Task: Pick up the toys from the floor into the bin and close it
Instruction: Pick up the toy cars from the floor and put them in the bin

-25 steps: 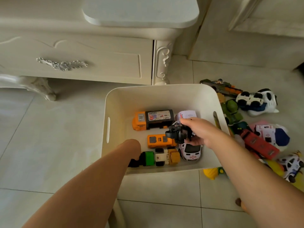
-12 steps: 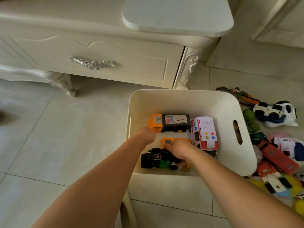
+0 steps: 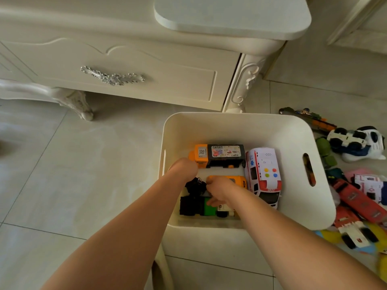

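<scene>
Your right hand (image 3: pixel 219 191) is reaching down into the bin (image 3: pixel 230 124), thumb and curled fingers pinching the right end of a black toy vehicle (image 3: pixel 195 186). Your left hand (image 3: pixel 184 168) is sitting just inside the bin's left wall with its back turned up at you. Its fingers are hiding underneath, so you cannot tell whether it is holding anything.

Around the bin, the far rim is lying close to the carved leg of the cream cabinet (image 3: pixel 146 65). To its left, the tile floor (image 3: pixel 73 164) is lying bare. Along the right wall, loose toys are crowding up against the side with the handle slot (image 3: pixel 308 172). Inside, a bare strip of the bottom is showing between the two orange toys.

The black toy vehicle is lying low in the near left part of the bin, between your two hands. It is resting over a green-and-black truck (image 3: pixel 196 206) and touching an orange car (image 3: pixel 234 181).

Six toys are showing in the bin: those three, an orange-and-black truck (image 3: pixel 219 155) at the far side, a white ambulance (image 3: pixel 263 176) on the right, and a pale toy (image 3: pixel 225 211) peeking out beneath your right wrist. On the floor, at least six more are waiting, among them a red truck (image 3: pixel 360 201) and a white-and-blue car (image 3: pixel 360 143).
</scene>
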A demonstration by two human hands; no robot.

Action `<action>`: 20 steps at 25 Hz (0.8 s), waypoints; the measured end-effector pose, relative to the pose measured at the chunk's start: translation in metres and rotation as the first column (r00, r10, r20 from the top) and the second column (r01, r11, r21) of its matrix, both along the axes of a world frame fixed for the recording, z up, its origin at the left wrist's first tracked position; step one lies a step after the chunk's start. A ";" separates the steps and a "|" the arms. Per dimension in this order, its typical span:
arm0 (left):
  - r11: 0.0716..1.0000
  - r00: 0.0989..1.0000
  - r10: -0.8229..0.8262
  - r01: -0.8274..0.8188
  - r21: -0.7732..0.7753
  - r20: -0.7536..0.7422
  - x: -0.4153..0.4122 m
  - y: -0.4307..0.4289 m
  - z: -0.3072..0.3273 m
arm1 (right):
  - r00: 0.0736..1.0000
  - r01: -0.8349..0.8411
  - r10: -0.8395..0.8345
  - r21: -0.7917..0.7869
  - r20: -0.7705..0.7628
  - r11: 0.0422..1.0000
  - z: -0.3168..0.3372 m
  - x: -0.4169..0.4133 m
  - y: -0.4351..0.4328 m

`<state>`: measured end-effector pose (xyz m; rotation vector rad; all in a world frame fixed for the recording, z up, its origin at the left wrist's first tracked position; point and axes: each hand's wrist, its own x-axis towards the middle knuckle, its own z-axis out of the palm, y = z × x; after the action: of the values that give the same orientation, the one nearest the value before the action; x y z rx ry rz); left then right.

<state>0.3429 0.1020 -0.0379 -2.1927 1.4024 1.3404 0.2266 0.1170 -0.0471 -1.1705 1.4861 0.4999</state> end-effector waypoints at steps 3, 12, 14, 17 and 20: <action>0.999 0.997 -0.016 0.013 0.038 0.075 -0.007 0.002 0.003 | 0.972 0.227 -0.227 -0.001 0.068 0.974 0.002 -0.011 -0.003; 0.866 0.948 0.254 -0.311 -0.392 -0.192 -0.049 -0.002 0.046 | 0.689 0.673 -0.447 -0.275 0.570 0.687 0.092 -0.089 -0.017; 0.776 0.919 0.187 -0.355 -0.521 -0.347 -0.089 -0.006 0.074 | 0.574 0.782 -0.461 -0.286 0.677 0.553 0.121 -0.126 -0.014; 0.726 0.845 -0.041 -0.341 -0.598 -0.533 -0.157 -0.006 0.111 | 0.452 0.887 -0.481 -0.322 0.751 0.330 0.147 -0.194 -0.006; 0.805 0.718 -0.211 -0.257 -0.535 -0.663 -0.223 0.005 0.127 | 0.326 0.943 -0.589 -0.300 0.739 0.145 0.141 -0.278 0.010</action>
<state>0.1199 0.1073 0.0894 -2.0839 2.3620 2.1271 -0.0510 0.1270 0.0941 -0.6948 1.6359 -1.2224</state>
